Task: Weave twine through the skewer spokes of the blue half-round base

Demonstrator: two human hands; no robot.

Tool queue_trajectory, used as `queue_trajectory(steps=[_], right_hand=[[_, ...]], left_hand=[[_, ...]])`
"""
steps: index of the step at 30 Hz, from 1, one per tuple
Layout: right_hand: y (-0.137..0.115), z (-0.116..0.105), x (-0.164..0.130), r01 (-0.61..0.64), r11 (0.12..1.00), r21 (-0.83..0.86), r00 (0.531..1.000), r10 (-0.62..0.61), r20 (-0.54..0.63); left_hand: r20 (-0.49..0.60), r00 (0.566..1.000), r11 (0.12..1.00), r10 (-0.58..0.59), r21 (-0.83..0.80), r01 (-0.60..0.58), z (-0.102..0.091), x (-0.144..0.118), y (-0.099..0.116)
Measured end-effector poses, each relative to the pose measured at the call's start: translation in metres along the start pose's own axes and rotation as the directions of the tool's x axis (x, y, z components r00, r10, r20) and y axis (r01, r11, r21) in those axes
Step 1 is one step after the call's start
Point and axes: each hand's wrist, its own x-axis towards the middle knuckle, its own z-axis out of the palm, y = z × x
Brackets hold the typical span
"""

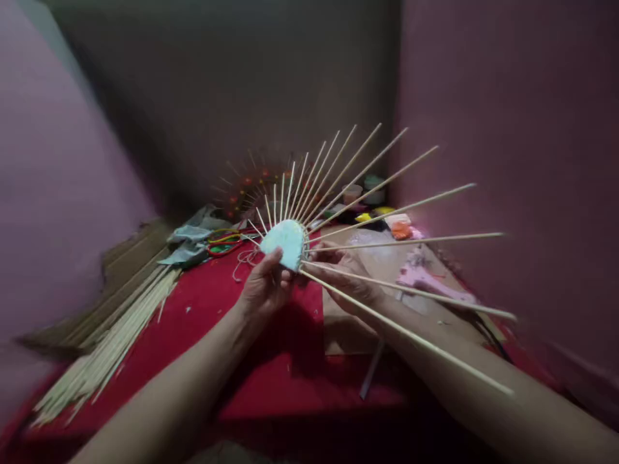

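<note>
- Head view: the left hand (264,287) pinches the pale blue disc (285,243) at its lower edge, thumb closed on the front face.
- The right hand (345,274) lies just behind the disc among the skewers (367,193) that fan out from it; whether its fingers are closed on anything I cannot tell.
- Below the grip lies a red cloth (271,367); far left of it, a bundle of loose sticks (111,341); right of it, a pink glue gun (425,277) on cardboard (348,332).
</note>
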Motion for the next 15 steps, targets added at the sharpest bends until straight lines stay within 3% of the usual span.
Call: queue_trajectory(steps=[15], right_hand=[[-0.0027,0.0032,-0.0032,-0.008,0.996,-0.092,1.0,0.006,-0.015]], left_hand=[[0.1,0.995,0.999,-0.025,0.045,0.02,-0.0105,0.0067,-0.002]])
